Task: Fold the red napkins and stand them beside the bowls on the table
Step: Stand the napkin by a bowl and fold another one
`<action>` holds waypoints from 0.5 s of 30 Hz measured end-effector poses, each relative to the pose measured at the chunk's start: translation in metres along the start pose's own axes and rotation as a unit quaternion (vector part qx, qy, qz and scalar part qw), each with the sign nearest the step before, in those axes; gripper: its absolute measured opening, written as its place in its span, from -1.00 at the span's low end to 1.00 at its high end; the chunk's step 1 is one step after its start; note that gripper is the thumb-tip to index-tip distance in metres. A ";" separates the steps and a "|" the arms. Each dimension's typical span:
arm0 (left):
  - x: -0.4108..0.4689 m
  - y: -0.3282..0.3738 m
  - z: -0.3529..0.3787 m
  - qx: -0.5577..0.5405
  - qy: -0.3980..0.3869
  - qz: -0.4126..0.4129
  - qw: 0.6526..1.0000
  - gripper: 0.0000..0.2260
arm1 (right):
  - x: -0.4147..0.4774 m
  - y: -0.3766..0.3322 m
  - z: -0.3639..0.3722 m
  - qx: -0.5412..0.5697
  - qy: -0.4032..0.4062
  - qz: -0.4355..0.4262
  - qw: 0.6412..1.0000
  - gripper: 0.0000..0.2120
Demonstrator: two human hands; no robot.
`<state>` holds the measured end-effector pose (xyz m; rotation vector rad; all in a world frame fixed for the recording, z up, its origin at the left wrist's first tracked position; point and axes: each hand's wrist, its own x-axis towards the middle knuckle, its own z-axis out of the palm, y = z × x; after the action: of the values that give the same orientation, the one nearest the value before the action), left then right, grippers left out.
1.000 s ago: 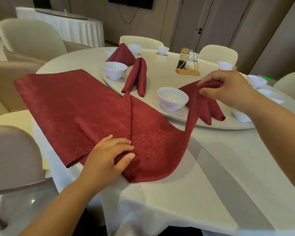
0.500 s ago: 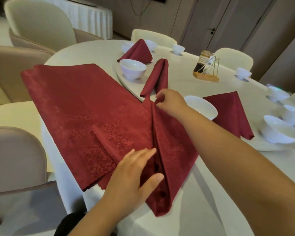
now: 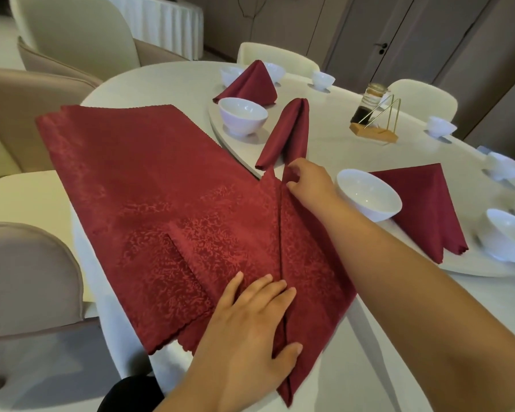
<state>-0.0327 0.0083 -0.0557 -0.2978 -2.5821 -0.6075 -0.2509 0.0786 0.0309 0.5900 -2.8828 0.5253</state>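
Note:
A stack of red napkins point(image 3: 149, 185) lies spread on the white table point(image 3: 399, 337) in front of me. The top one has its right side folded in to a centre crease. My left hand point(image 3: 250, 331) presses flat on the near end of that crease, fingers straight. My right hand point(image 3: 306, 181) pinches the far tip of the folded flap. Folded red napkins stand by the bowls: one point(image 3: 289, 135) beside the left bowl point(image 3: 243, 114), one point(image 3: 252, 84) further back, one point(image 3: 428, 206) behind the near bowl point(image 3: 369, 194).
A raised turntable rim point(image 3: 229, 144) carries the bowls and folded napkins. A condiment stand with a jar point(image 3: 375, 120) sits at its middle. More white bowls point(image 3: 506, 236) line the right side. Beige chairs point(image 3: 21, 278) ring the table on the left and far side.
My right hand carried the napkin's right corner across to the centre line and laid it down. My left hand flattened onto the near end of the crease. The view shifted closer.

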 end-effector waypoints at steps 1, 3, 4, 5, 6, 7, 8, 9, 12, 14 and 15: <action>0.000 0.000 0.000 0.002 0.000 -0.001 1.000 -0.48 | 0.000 0.001 0.001 0.011 0.005 -0.004 1.000 -0.66; 0.001 0.001 0.001 0.003 0.002 -0.001 1.000 -0.49 | 0.001 0.002 0.002 0.038 0.016 -0.009 0.999 -0.68; 0.002 0.001 0.001 0.002 0.003 0.000 1.000 -0.49 | 0.001 0.002 0.004 0.053 0.021 -0.012 0.998 -0.69; 0.002 0.001 0.001 0.002 0.003 0.000 1.000 -0.49 | 0.002 0.002 0.005 0.065 0.024 -0.017 0.997 -0.70; 0.002 0.001 0.001 0.004 0.001 0.000 1.000 -0.49 | 0.002 0.002 0.007 0.074 0.023 -0.022 0.997 -0.71; 0.003 0.001 0.001 0.008 -0.004 -0.001 1.000 -0.50 | 0.003 0.001 0.008 0.080 0.020 -0.025 0.996 -0.71; 0.003 0.002 0.000 0.014 -0.011 -0.003 1.000 -0.50 | 0.003 0.001 0.009 0.083 0.017 -0.028 0.996 -0.70; 0.003 0.002 0.000 0.018 -0.017 -0.006 1.000 -0.50 | 0.002 0.001 0.009 0.083 0.011 -0.027 0.996 -0.69; 0.003 0.003 -0.002 0.028 -0.030 -0.008 0.999 -0.51 | -0.006 0.002 0.003 0.101 0.020 -0.027 0.994 -0.61; 0.003 0.003 -0.002 0.034 -0.037 -0.009 0.999 -0.51 | -0.024 0.004 -0.008 0.119 0.055 -0.045 0.990 -0.63; 0.004 0.003 -0.002 0.035 -0.039 -0.010 0.999 -0.51 | -0.038 0.006 -0.014 0.128 0.073 -0.057 0.987 -0.66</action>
<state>-0.0341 0.0103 -0.0512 -0.2771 -2.6781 -0.5205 -0.2175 0.1022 0.0338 0.7149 -2.6442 0.8903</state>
